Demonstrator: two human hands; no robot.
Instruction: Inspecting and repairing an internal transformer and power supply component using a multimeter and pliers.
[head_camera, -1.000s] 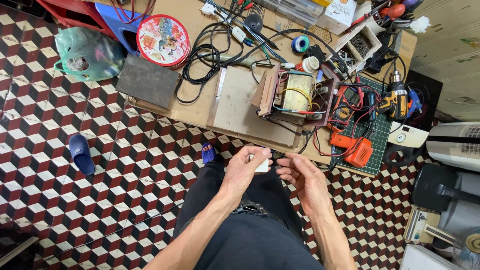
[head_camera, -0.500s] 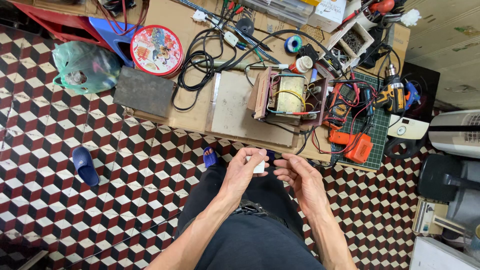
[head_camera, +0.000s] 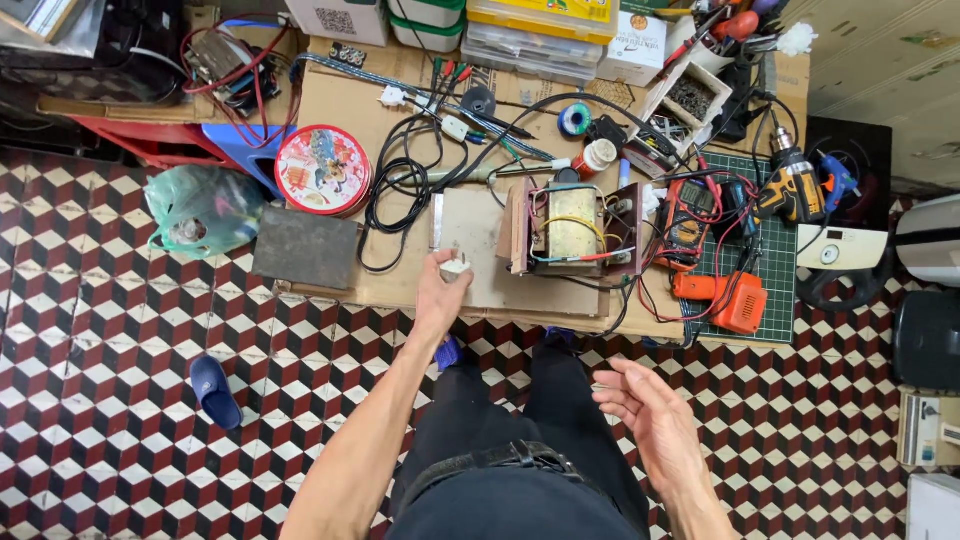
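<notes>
While right hand (head_camera: 650, 415) hangs open, small white plug (head_camera: 455, 267) pinched in left hand (head_camera: 438, 290).

bright even light, sharp, slight edge distortion.

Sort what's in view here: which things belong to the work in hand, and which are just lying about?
In hand:
- left hand holding a small white plug-like part
- flat board beneath it
- right hand, open and empty

Lying about:
- round red tin
- dark slab
- green plastic bag
- cordless drill
- blue slipper
</notes>
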